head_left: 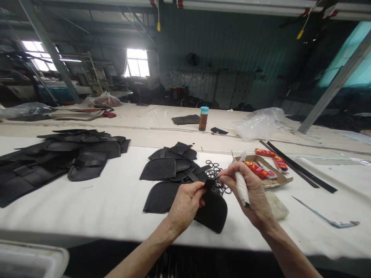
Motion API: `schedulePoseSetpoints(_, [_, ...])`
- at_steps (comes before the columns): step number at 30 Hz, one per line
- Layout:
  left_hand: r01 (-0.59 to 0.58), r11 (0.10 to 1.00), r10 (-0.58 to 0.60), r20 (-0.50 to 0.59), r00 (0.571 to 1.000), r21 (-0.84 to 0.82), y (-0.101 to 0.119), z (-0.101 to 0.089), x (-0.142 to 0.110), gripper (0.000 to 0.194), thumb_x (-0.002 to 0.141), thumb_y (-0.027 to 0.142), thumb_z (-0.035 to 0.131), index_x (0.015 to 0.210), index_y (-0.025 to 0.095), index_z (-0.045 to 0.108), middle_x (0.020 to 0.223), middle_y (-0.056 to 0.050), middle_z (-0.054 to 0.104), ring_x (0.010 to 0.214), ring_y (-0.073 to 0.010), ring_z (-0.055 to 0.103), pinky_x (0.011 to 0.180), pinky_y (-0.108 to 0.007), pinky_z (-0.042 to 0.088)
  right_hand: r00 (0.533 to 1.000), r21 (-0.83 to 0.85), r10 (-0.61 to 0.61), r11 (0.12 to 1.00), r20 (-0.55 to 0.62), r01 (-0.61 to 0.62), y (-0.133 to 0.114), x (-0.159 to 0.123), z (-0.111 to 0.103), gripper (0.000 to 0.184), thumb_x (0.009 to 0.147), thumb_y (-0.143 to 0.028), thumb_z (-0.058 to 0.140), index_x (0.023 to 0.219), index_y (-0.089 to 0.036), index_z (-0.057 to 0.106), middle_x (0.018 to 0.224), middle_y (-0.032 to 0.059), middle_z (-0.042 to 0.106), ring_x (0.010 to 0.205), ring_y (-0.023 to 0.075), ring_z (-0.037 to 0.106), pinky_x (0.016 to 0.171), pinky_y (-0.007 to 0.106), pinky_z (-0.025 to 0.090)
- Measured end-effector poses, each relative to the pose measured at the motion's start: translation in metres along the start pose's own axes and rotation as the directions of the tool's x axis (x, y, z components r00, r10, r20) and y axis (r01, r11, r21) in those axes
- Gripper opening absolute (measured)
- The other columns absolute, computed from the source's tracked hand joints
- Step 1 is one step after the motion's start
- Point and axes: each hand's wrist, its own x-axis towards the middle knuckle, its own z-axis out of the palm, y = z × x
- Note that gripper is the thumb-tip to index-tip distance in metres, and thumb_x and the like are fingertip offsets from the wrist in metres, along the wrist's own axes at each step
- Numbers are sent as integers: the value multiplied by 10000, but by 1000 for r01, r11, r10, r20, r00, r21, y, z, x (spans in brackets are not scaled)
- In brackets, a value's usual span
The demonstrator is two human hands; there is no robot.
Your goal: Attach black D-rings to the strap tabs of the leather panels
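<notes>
My left hand (187, 202) is closed on a black leather piece (213, 211), pinching its strap tab at the top. My right hand (249, 189) is closed around a white tube-shaped tool (241, 186), its thumb and forefinger pinched at the strap tab, close to a heap of black rings (215, 171). Both hands hover just above the white table (116, 200). Behind them lies a small pile of black quilted pieces (171, 166), with one more flat piece (160, 197) to the left.
A large stack of black pieces (60, 154) lies at the left. A cardboard tray (275, 179) with red tubes (268, 154) sits at the right, beside a black strip (301, 168) and a metal tool (327, 220). A brown bottle (203, 118) and plastic bag (259, 123) stand behind.
</notes>
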Motion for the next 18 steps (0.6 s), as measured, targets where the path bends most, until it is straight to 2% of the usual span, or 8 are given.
schedulePoseSetpoints(4, [-12, 998, 11, 22, 1000, 54, 3, -1, -1, 253, 829, 268, 431, 690, 188, 626, 538, 12, 545, 538, -136, 539, 567, -238, 398, 997, -1, 4, 1000, 78, -4, -4, 7, 0, 73, 819, -234, 566, 797, -217, 499, 803, -9, 600, 730, 136, 544, 662, 261, 433])
schedulePoseSetpoints(7, [-22, 997, 18, 56, 998, 68, 7, -1, -1, 249, 827, 247, 421, 696, 179, 621, 538, 17, 525, 535, -129, 520, 570, -235, 394, 982, -65, 68, 996, 175, -58, -5, 13, -3, 73, 811, -252, 567, 791, -215, 507, 765, -15, 590, 665, 124, 518, 600, 247, 416])
schedulePoseSetpoints(13, [-71, 994, 58, 156, 986, 79, 12, -6, 3, 224, 815, 185, 403, 659, 167, 563, 552, 28, 475, 539, -108, 479, 556, -222, 364, 919, -95, 132, 990, 372, -104, -13, 30, -12, 77, 770, -218, 574, 741, -209, 503, 701, -34, 563, 604, 102, 483, 539, 218, 392])
schedulePoseSetpoints(18, [-167, 983, 142, 273, 951, 70, 7, -13, 5, 213, 787, 125, 392, 607, 169, 496, 562, 33, 449, 557, -98, 444, 543, -213, 331, 844, -126, 190, 981, 502, -146, -19, 38, -15, 86, 731, -158, 579, 727, -198, 503, 653, -45, 559, 545, 84, 452, 513, 210, 368])
